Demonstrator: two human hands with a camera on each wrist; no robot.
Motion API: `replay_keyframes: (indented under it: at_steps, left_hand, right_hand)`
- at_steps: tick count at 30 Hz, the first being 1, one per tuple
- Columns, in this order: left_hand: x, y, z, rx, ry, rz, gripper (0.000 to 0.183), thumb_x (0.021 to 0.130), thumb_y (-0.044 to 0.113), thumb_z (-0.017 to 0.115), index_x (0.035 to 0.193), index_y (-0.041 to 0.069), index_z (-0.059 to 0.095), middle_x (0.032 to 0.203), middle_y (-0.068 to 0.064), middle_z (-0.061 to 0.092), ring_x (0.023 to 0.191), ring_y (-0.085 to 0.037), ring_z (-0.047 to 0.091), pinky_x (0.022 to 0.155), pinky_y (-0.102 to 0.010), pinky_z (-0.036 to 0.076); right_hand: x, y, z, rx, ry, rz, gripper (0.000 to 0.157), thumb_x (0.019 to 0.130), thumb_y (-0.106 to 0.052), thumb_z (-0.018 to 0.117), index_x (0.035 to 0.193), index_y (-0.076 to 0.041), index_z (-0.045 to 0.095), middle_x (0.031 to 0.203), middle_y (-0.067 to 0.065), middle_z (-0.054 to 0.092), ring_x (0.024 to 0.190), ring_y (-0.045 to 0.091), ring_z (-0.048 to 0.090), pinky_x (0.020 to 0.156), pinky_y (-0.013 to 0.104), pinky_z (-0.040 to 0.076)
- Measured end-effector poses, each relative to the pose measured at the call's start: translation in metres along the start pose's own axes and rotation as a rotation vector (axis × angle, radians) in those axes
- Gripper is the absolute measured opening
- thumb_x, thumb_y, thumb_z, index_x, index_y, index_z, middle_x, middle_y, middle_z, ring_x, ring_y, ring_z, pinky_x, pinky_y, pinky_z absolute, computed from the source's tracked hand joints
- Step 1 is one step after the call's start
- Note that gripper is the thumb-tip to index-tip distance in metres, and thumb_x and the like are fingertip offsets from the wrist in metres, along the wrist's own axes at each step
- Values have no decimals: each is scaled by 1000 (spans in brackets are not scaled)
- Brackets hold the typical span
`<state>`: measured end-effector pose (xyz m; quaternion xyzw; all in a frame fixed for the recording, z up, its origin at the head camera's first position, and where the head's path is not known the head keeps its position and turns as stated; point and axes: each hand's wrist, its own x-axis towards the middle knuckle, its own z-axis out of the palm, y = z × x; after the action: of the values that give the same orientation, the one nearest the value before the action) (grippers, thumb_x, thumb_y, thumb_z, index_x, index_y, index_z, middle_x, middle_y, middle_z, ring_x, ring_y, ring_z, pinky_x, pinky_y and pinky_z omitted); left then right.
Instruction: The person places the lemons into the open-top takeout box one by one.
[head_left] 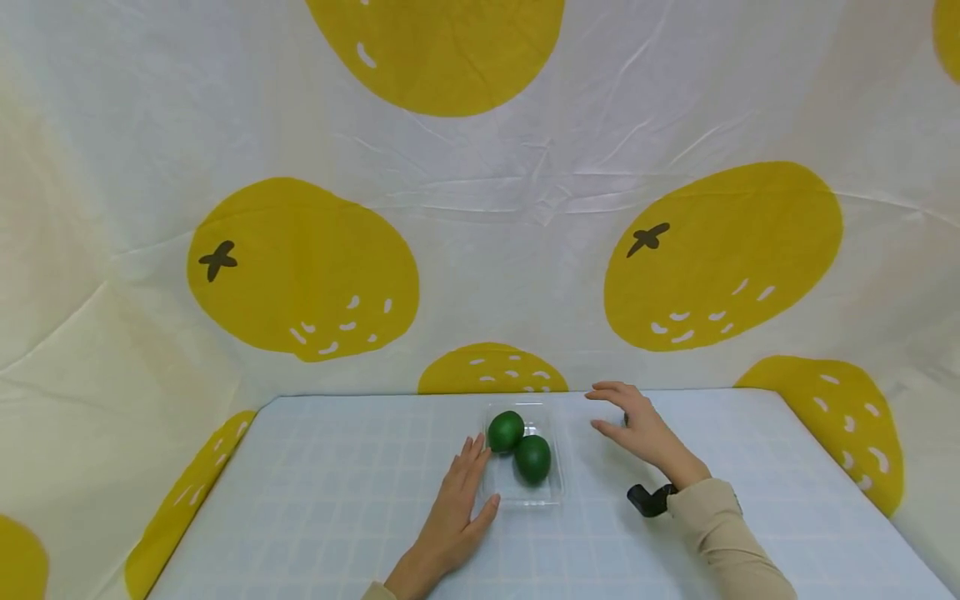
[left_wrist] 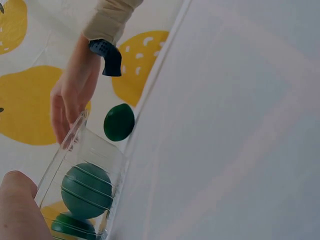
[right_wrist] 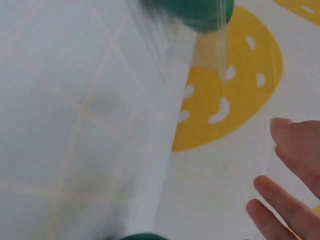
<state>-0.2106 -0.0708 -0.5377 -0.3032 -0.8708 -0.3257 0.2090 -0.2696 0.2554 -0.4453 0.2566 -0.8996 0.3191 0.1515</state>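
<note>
The clear plastic tray (head_left: pixel 519 493) in front of you sits on the bench (head_left: pixel 337 500) with two green fruits (head_left: pixel 533 460) inside, close together, one farther back and to the left. Your left hand (head_left: pixel 454 510) has its fingers straight at the tray's left wall, its grip around nothing. Your right hand (head_left: pixel 639 423), thumb and fingers parted, grip unfilled, hangs near a third green fruit (left_wrist: pixel 119 122) outside the tray.

Two fruits (head_left: pixel 533 460) in tray (head_left: pixel 517 493), tray on table (head_left: pixel 337 475), third fruit (left_wrist: pixel 119 122) right
</note>
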Motion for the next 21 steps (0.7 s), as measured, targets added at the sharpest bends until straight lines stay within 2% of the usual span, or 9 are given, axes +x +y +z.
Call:
replay_keyframes:
  at_steps: [4,10,13,18,21]
  left_hand:
    - [0,-1,1,4,18,17,61,94,33,50,146,5,32,155,-10,21,141,-32,19,114,-42,15]
    - [-1,-2,0,2,7,7,61,95,33,48,146,6,31,155,-10,21,142,-31,18,116,-34,8]
    - [-1,-2,0,4,-1,6,61,95,34,48,146,6,30,155,-10,21,142,-31,17,115,-38,11]
    - [-1,-2,-1,3,-15,-7,61,95,34,48,147,7,30,156,-8,19,142,-29,16,111,-47,18]
    - [-1,-1,0,-1,-12,-4,61,95,34,48,147,7,30,156,-8,19,142,-29,16,112,-45,17]
  right_hand:
    - [-4,19,-13,-32,-22,48,47,80,-9,72,124,-6,57,133,19,48,122,39,38,96,61,33]
    - [-13,39,-27,-32,-56,96,61,77,-5,73,133,-5,49,136,18,45,124,39,36,98,61,30]
    - [-18,44,-31,-42,-97,117,66,75,-2,73,136,-3,46,141,21,40,127,42,32,99,63,28]
    - [-25,53,-33,-116,-186,120,71,71,8,68,137,0,44,144,26,34,127,47,32,98,64,31]
    - [-28,59,-32,-144,-228,126,72,70,11,65,138,0,44,145,26,34,127,47,34,96,60,35]
